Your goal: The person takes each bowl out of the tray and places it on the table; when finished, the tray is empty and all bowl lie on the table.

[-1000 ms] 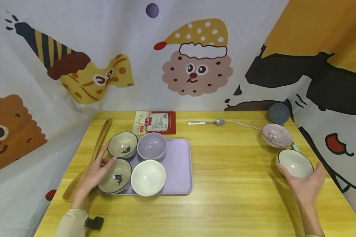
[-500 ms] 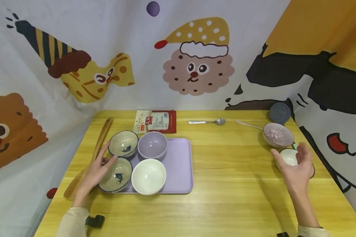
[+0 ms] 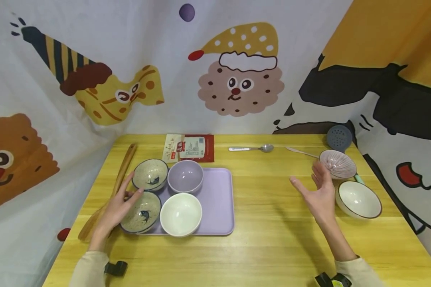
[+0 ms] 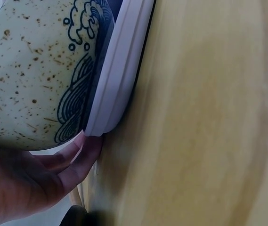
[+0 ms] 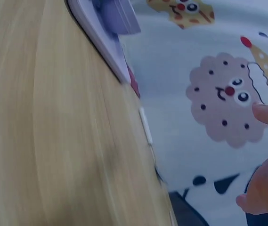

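Note:
My left hand [image 3: 120, 211] rests at the left side of two speckled bowls, the front one [image 3: 140, 217] with a fish drawing and the back one [image 3: 150, 175]. Its thumb reaches over where their rims meet. In the left wrist view the fingertips touch the corner of the lilac tray [image 4: 117, 70], beside the wave-patterned wall of a speckled bowl [image 4: 35, 75]. My right hand [image 3: 319, 195] hangs above the table with thumb and fingers spread and nothing between them. Right of it stands a white bowl with a dark rim [image 3: 360, 200].
A lilac bowl [image 3: 185, 176] and a white bowl [image 3: 180, 215] sit on the tray. A striped bowl [image 3: 339, 164], dark skimmer [image 3: 339, 137], spoon [image 3: 251, 148] and food packet [image 3: 188, 148] lie farther back. A wooden spatula [image 3: 123, 167] lies along the left edge.
My right hand has let go of the dark-rimmed white bowl and moved left, away from it. The bowl stays at the right of the table. My left hand has hardly moved.

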A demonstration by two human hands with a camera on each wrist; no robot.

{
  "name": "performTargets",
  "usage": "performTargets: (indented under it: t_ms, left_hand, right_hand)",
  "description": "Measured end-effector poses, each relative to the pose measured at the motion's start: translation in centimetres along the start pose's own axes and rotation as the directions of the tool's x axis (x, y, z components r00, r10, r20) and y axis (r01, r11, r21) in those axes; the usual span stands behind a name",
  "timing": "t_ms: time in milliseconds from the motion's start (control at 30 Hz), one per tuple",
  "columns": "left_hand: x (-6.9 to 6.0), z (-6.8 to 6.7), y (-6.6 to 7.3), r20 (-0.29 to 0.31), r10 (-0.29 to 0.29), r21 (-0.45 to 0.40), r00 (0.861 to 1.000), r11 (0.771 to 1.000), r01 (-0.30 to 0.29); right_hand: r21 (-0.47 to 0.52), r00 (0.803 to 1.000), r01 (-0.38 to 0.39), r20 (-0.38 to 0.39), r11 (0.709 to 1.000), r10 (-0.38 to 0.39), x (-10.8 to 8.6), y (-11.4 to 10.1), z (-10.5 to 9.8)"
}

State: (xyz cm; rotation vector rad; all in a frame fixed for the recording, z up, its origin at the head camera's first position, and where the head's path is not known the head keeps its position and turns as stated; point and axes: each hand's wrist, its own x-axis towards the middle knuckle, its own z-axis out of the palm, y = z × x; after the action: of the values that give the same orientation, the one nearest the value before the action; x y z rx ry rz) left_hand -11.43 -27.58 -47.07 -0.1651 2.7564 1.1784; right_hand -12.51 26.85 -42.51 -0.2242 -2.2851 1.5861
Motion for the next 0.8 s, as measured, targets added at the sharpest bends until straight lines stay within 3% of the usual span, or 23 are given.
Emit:
performTargets:
  t_ms: [167, 300, 600, 800]
  left_hand:
    - [-0.2, 0.0, -0.1, 0.003, -0.002, 0.001, 1.0, 1.0, 0.002]
    - [-0.1, 0.0, -0.1, 0.0, -0.006, -0.006, 1.0, 1.0, 0.006]
    - [0.0, -0.1, 0.0, 0.007, -0.011, -0.031, 1.0, 0.999, 0.011]
    - [0.0, 0.0, -0.2, 0.005, -0.019, -0.038, 1.0, 0.999, 0.019]
  right_hand:
    - [0.048, 0.997, 0.013, 0.08, 0.999, -0.016, 0.1, -0.8, 2.0]
    - [0.097, 0.983, 0.003, 0.18, 0.995, -0.02, 0.2, -1.8, 4.0]
    - [0.168, 0.929, 0.044, 0.356, 0.985, -0.102, -1.1, -3.3, 9.9]
    - [0.177, 0.878, 0.054, 0.461, 0.983, -0.131, -2.7, -3.9, 13.4]
